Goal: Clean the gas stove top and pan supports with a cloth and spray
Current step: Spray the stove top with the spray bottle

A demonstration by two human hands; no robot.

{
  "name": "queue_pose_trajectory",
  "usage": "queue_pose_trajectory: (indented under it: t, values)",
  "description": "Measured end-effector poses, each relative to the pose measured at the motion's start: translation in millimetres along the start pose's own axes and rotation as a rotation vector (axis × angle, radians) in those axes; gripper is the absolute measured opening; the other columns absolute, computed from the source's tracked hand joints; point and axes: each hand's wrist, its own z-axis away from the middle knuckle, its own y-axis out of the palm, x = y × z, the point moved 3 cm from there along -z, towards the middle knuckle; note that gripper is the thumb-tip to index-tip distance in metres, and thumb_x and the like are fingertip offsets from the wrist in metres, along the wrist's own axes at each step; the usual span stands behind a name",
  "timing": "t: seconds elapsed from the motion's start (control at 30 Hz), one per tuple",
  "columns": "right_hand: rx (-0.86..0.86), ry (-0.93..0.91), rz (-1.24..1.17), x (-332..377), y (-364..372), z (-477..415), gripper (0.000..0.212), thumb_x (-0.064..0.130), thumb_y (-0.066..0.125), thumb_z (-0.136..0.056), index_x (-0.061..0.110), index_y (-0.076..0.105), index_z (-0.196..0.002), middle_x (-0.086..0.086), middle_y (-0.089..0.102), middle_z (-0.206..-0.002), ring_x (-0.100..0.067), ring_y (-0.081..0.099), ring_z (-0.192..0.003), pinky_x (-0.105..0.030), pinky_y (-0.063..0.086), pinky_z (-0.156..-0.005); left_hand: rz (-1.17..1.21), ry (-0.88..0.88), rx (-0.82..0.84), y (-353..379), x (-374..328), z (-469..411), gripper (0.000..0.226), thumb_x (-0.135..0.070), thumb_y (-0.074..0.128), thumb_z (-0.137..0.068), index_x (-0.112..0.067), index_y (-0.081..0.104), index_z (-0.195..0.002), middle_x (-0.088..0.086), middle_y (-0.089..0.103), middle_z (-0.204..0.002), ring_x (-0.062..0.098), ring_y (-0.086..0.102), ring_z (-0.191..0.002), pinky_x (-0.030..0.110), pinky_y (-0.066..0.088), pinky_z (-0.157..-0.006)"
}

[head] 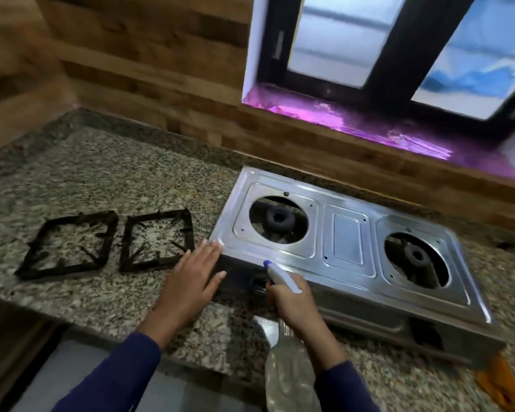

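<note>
Pan supports (pixel 60 268) lie on the counter (pixel 101 179) left of the stove (pixel 348 233). Left hand (pixel 191 281) flat, fingers straight, between them. Right hand (pixel 292 301) grips the spray bottle (pixel 281 277) at the stove's front edge.

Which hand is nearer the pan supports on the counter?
Left. The left hand is open just right of the pan supports, beside the gas stove; the right hand is farther right, gripping the spray bottle in front of it.

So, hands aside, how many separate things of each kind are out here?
Pan supports: 2
Stove: 1
Spray bottle: 1
Orange cloth: 1
Total: 5
</note>
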Motion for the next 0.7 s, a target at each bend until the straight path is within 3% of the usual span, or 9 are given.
queue_pose_trajectory:
  t: [0.07,0.13,0.27,0.43,0.6,0.7]
  values:
    - [0.011,0.088,-0.015,-3.0,9.0,-1.3,0.015,0.005,0.047,-0.059,0.017,0.04,-0.054,0.01,0.039,-0.049,-0.012,0.033,-0.05,-0.026,0.024,-0.051,-0.017,0.017,-0.009,2.8,3.4,2.3,0.066,-0.054,0.024,-0.097,-0.019,0.027,-0.153,-0.004,0.024,-0.16,0.012,0.016,-0.148,0.04,0.025,-0.118]
    - [0.05,0.122,-0.053,-1.6,12.6,0.1,0.01,0.001,0.045,-0.06,0.009,0.039,-0.061,-0.002,0.037,-0.057,-0.017,0.031,-0.055,-0.026,0.023,-0.051,-0.019,0.031,-0.015,2.6,5.2,3.2,0.064,-0.052,0.026,-0.097,-0.019,0.028,-0.153,-0.004,0.023,-0.16,0.012,0.016,-0.148,0.04,0.025,-0.119]
    - [0.127,0.088,-0.077,5.0,19.0,2.9,0.009,-0.005,0.043,-0.062,-0.004,0.041,-0.071,-0.013,0.036,-0.066,-0.02,0.031,-0.059,-0.029,0.027,-0.05,-0.003,0.063,-0.024,-2.0,5.9,0.7,0.062,-0.049,0.029,-0.097,-0.019,0.033,-0.151,-0.003,0.03,-0.158,0.012,0.022,-0.147,0.036,0.022,-0.118]
    - [0.044,0.154,0.036,-5.3,11.1,7.7,0.012,-0.002,0.045,-0.069,0.008,0.037,-0.066,-0.003,0.036,-0.061,-0.015,0.033,-0.053,-0.026,0.033,-0.048,0.003,0.071,-0.062,-1.6,4.1,-2.0,0.059,-0.047,0.034,-0.097,-0.014,0.043,-0.145,0.001,0.043,-0.151,0.016,0.034,-0.142,0.038,0.031,-0.116]
    - [-0.102,0.192,-0.066,-17.2,-21.6,25.2,0.009,-0.001,0.042,-0.061,0.003,0.04,-0.069,-0.01,0.035,-0.062,-0.018,0.032,-0.054,-0.028,0.028,-0.049,-0.029,0.011,-0.129,0.7,-8.6,-9.8,0.055,-0.048,0.036,-0.096,-0.012,0.055,-0.133,0.005,0.056,-0.136,0.021,0.047,-0.132,0.044,0.031,-0.115]
    - [-0.15,0.207,-0.006,-26.7,-32.9,34.5,0.012,0.002,0.043,-0.062,0.014,0.043,-0.065,-0.008,0.031,-0.064,-0.018,0.027,-0.058,-0.027,0.026,-0.048,-0.038,0.003,-0.14,4.3,-18.6,-17.9,0.056,-0.049,0.037,-0.096,-0.011,0.053,-0.133,0.008,0.056,-0.136,0.025,0.044,-0.133,0.048,0.031,-0.114]
